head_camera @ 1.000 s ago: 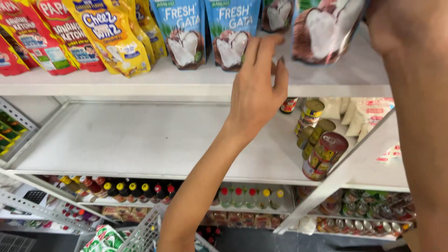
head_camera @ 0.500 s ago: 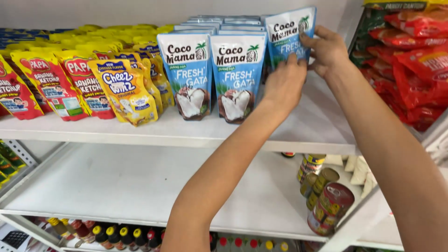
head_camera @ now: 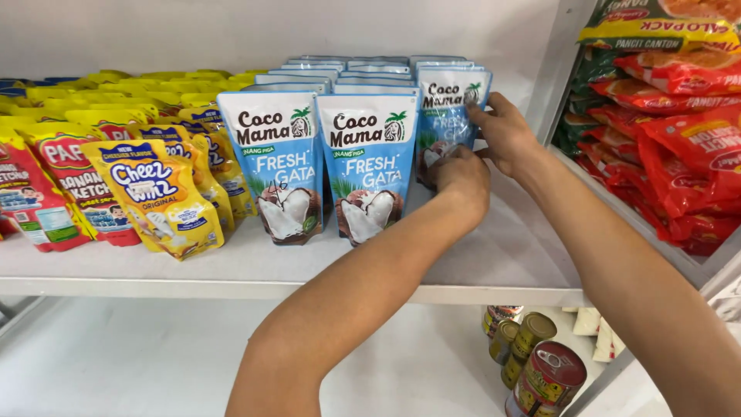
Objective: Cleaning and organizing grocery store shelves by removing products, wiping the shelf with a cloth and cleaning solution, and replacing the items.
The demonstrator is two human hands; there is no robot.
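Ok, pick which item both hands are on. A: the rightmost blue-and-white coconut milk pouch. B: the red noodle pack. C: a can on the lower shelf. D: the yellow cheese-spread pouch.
A: the left hand and right hand both grip the rightmost blue-and-white coconut milk pouch, standing on the white shelf.

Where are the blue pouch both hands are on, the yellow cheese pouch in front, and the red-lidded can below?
blue pouch (head_camera: 448, 108), head view, upper front panel.
yellow cheese pouch (head_camera: 154, 197), head view, middle of front.
red-lidded can (head_camera: 557, 364), head view, its top lid.

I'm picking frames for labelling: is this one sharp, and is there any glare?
Head view: sharp and evenly lit; left hand and right hand on the blue-and-white stand-up pouch unblurred; soft sheen on the red noodle packets; faint shadows on the white shelf.
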